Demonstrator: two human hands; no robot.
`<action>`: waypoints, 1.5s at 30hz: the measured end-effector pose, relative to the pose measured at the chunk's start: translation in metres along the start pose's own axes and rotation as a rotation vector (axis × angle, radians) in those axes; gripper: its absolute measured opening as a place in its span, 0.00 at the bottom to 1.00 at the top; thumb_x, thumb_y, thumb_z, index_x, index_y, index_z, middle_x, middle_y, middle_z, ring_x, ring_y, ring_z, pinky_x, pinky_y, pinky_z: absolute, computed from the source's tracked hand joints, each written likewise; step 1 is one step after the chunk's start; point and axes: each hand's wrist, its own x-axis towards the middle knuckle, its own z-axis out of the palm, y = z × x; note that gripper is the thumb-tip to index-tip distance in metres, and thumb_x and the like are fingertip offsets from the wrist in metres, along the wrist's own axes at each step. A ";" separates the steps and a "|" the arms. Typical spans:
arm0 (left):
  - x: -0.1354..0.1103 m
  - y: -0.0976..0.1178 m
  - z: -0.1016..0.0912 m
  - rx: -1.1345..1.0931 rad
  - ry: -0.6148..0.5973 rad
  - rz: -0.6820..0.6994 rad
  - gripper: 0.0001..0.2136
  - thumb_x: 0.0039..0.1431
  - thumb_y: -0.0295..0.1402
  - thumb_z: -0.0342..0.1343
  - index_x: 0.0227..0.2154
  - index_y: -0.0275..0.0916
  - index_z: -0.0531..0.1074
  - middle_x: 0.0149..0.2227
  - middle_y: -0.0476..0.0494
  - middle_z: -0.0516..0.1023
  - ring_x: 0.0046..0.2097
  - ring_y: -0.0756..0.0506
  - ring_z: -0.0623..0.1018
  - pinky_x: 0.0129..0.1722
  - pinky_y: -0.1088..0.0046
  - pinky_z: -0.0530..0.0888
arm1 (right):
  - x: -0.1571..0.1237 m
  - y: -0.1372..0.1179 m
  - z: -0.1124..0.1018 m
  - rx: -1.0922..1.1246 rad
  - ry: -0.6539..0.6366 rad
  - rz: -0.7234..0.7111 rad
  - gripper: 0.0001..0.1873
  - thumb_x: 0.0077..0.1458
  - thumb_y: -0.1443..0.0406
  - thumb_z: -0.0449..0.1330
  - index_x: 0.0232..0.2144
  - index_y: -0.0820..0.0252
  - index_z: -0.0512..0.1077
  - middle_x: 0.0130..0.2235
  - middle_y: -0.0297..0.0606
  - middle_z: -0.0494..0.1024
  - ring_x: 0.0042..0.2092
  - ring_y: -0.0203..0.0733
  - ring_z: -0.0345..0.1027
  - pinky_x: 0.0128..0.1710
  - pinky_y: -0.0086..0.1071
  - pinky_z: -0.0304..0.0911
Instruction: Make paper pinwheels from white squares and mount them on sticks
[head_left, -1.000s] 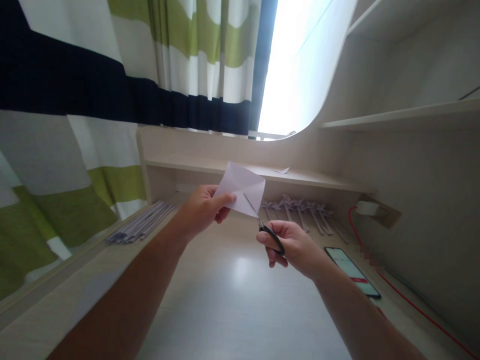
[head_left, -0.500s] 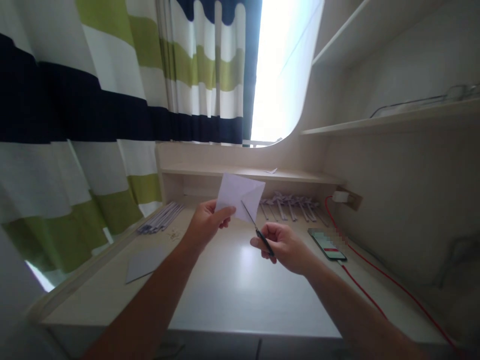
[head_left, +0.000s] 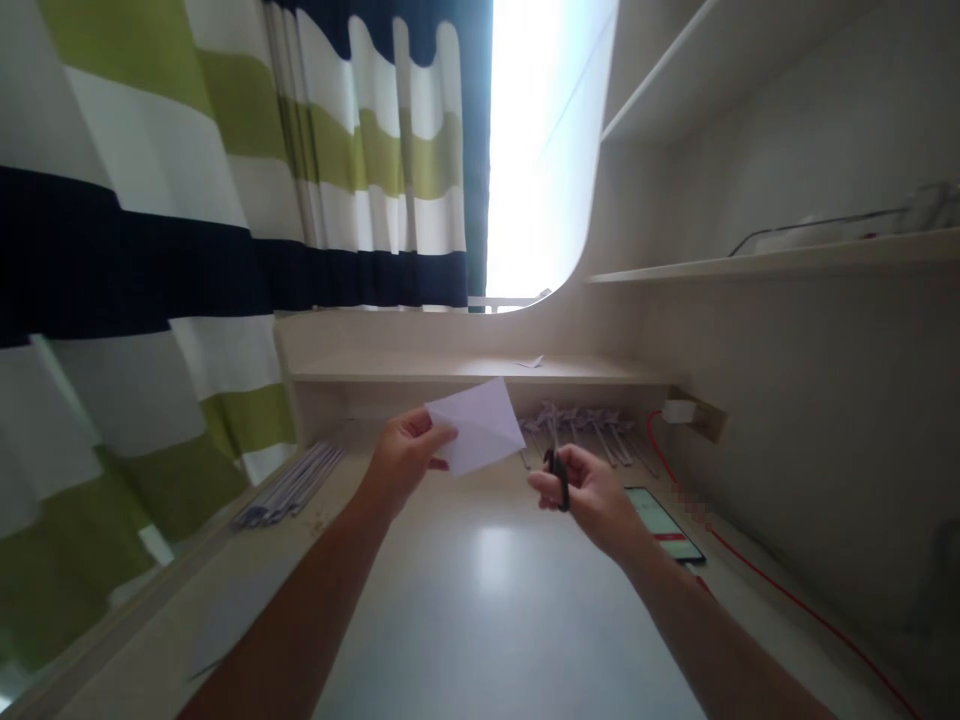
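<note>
A square sheet of pale paper (head_left: pixel 484 428) is pinched at its left corner between the thumb and fingers of my left hand (head_left: pixel 409 450), held above the desk. To its right, my right hand (head_left: pixel 577 485) grips a pair of scissors (head_left: pixel 559 478) by the dark handles, with the blades pointing up and away. The scissors are apart from the paper. Behind them, several paper pinwheels on sticks (head_left: pixel 577 420) lie in a row at the back of the desk, partly hidden by the scissors and my right hand.
A bundle of rolled paper sticks (head_left: pixel 291 487) lies at the left. Near my left forearm is a flat sheet (head_left: pixel 236 610). A phone (head_left: pixel 664 525) rests beside my right forearm, with a red cable (head_left: pixel 780 590). A folded paper piece (head_left: pixel 531 361) sits on the low shelf (head_left: pixel 390 368).
The scissors have come away from the paper and moved right with my right hand. My left hand has turned the sheet. The view has shifted slightly.
</note>
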 end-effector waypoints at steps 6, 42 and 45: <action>0.079 -0.019 0.003 -0.008 -0.193 -0.102 0.10 0.47 0.36 0.66 0.30 0.35 0.81 0.26 0.47 0.79 0.25 0.50 0.73 0.23 0.78 0.66 | 0.112 -0.005 0.017 0.163 0.111 -0.023 0.24 0.36 0.62 0.80 0.33 0.59 0.72 0.32 0.33 0.80 0.33 0.38 0.72 0.34 0.30 0.66; -0.003 0.036 0.006 0.231 0.270 0.305 0.15 0.65 0.35 0.56 0.22 0.39 0.70 0.21 0.51 0.72 0.23 0.51 0.70 0.24 0.76 0.68 | 0.010 -0.017 0.028 0.069 -0.353 0.214 0.21 0.48 0.52 0.75 0.33 0.62 0.76 0.28 0.32 0.75 0.30 0.35 0.67 0.29 0.29 0.60; 0.003 0.030 -0.002 0.138 0.273 0.307 0.14 0.65 0.35 0.56 0.23 0.39 0.72 0.21 0.51 0.72 0.24 0.51 0.70 0.25 0.75 0.68 | 0.028 -0.021 0.035 0.030 -0.382 0.183 0.19 0.49 0.54 0.76 0.34 0.61 0.77 0.31 0.33 0.76 0.31 0.35 0.67 0.30 0.29 0.61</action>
